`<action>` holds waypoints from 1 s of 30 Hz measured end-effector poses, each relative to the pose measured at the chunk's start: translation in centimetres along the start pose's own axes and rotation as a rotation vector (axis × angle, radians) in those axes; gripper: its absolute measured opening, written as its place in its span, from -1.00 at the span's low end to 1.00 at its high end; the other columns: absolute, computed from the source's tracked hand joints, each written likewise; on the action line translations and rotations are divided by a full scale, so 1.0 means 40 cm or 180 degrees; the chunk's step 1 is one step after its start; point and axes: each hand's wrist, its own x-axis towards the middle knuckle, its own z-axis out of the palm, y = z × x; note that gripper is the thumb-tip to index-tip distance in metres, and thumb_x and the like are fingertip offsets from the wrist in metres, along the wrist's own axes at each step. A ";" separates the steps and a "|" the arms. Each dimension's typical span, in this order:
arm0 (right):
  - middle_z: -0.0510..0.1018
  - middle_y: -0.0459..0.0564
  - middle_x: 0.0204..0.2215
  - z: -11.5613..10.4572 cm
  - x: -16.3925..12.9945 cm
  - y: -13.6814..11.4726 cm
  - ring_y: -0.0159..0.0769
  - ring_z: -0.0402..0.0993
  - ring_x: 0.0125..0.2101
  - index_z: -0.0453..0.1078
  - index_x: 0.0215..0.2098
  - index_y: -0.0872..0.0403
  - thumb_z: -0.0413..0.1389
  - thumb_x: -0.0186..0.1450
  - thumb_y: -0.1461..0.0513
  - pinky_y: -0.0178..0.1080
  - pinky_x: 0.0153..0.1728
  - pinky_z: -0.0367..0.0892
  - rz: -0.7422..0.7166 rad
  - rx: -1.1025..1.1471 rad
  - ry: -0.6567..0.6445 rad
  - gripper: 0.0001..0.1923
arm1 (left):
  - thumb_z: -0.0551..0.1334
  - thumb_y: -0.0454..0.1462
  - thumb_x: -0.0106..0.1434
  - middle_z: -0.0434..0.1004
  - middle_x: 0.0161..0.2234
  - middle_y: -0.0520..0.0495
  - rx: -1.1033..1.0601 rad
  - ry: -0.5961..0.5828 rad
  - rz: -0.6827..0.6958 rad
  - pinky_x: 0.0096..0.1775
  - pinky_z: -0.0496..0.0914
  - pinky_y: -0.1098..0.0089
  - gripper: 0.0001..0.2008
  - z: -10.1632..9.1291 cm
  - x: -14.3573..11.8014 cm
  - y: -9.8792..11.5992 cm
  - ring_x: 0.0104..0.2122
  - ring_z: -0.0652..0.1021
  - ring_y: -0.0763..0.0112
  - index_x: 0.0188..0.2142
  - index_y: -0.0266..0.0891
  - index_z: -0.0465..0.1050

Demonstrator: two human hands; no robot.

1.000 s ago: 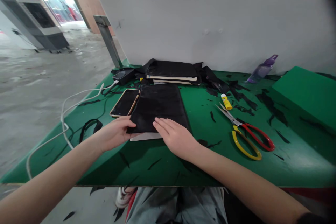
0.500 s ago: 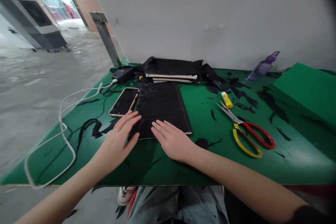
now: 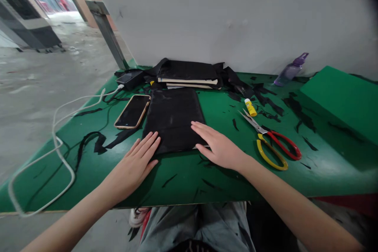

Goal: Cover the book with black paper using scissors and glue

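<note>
A black-covered book [image 3: 174,114] lies flat on the green table in front of me, with a sliver of pale page edge at its near right corner. My left hand [image 3: 138,161] rests with fingers stretched out over its near left corner. Across its right edge lies my right hand [image 3: 220,145], fingers extended and thumb apart near the pale corner. Neither hand grasps anything. Just left of the book is a phone [image 3: 132,111] in a tan-edged case. Scissors [image 3: 267,139] with one red and one yellow handle lie to the right, beside a yellow glue stick [image 3: 250,107].
Behind the book sits a stack of black-covered books [image 3: 189,71] against a white partition [image 3: 206,15]. A purple bottle [image 3: 291,70] and a green box [image 3: 342,100] stand right. A white cable [image 3: 63,157] loops at left. Black fabric scraps [image 3: 299,114] litter the table.
My right hand has moved from the book's near middle to its right edge. My left hand has settled on the near left corner. The view has shifted slightly.
</note>
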 end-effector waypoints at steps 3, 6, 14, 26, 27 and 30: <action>0.08 0.12 0.31 0.023 -0.034 0.039 -0.24 -0.08 0.31 -0.04 0.33 0.17 -0.10 0.40 0.18 -0.05 0.25 0.11 -0.0022 -0.0474 -0.0145 -0.43 | 0.01 -0.19 0.38 -0.11 0.35 -0.17 -0.0117 0.0011 0.0021 0.24 0.10 0.02 -0.36 -0.001 -0.001 -0.003 0.32 0.00 0.15 0.36 -0.12 -0.27; 0.07 0.12 0.31 0.049 -0.053 0.058 -0.24 -0.10 0.31 -0.05 0.34 0.18 -0.12 0.40 0.24 -0.04 0.26 0.08 -0.0141 -0.0849 -0.0120 -0.44 | 0.01 -0.20 0.38 -0.10 0.35 -0.16 -0.0131 0.0052 0.0020 0.24 0.12 0.03 -0.38 -0.001 -0.002 -0.001 0.32 0.02 0.15 0.35 -0.14 -0.23; 0.44 0.07 0.08 0.032 -0.021 0.009 -0.23 0.28 0.13 0.29 0.14 0.15 -0.05 0.38 0.09 0.00 0.25 0.01 -0.0305 -0.0699 0.0268 -0.55 | 0.08 -0.11 0.35 0.23 0.24 -0.14 0.0018 0.0190 0.0078 0.25 0.02 -0.05 -0.50 -0.036 0.016 -0.008 0.22 0.27 0.08 0.25 -0.14 0.16; 0.53 0.02 -0.28 0.054 0.044 -0.033 -0.29 0.37 -0.22 0.44 -0.14 0.13 -0.02 0.37 0.26 -0.15 -0.07 0.20 -0.0789 -0.0802 0.0508 -0.78 | 0.05 -0.36 0.31 0.47 0.07 -0.04 -0.0222 0.0450 0.0506 0.17 0.28 0.01 -0.62 -0.109 0.023 -0.045 0.05 0.49 0.16 0.07 -0.08 0.42; 0.52 0.02 -0.29 0.054 0.044 -0.032 -0.29 0.36 -0.23 0.44 -0.15 0.14 -0.04 0.37 0.28 -0.16 -0.09 0.20 -0.0817 -0.0893 0.0507 -0.78 | 0.04 -0.36 0.32 0.48 0.06 -0.04 -0.0224 0.0501 0.0452 0.14 0.31 0.01 -0.62 -0.109 0.022 -0.043 0.04 0.50 0.15 0.06 -0.08 0.43; 0.52 0.01 -0.35 0.056 0.042 -0.028 -0.30 0.35 -0.27 0.44 -0.18 0.14 -0.07 0.36 0.34 -0.17 -0.14 0.19 -0.0961 -0.1214 0.0538 -0.76 | 0.05 -0.34 0.32 0.49 0.04 -0.03 -0.0229 0.0514 0.0261 0.13 0.33 0.00 -0.65 -0.107 0.024 -0.040 0.04 0.50 0.15 0.02 -0.07 0.46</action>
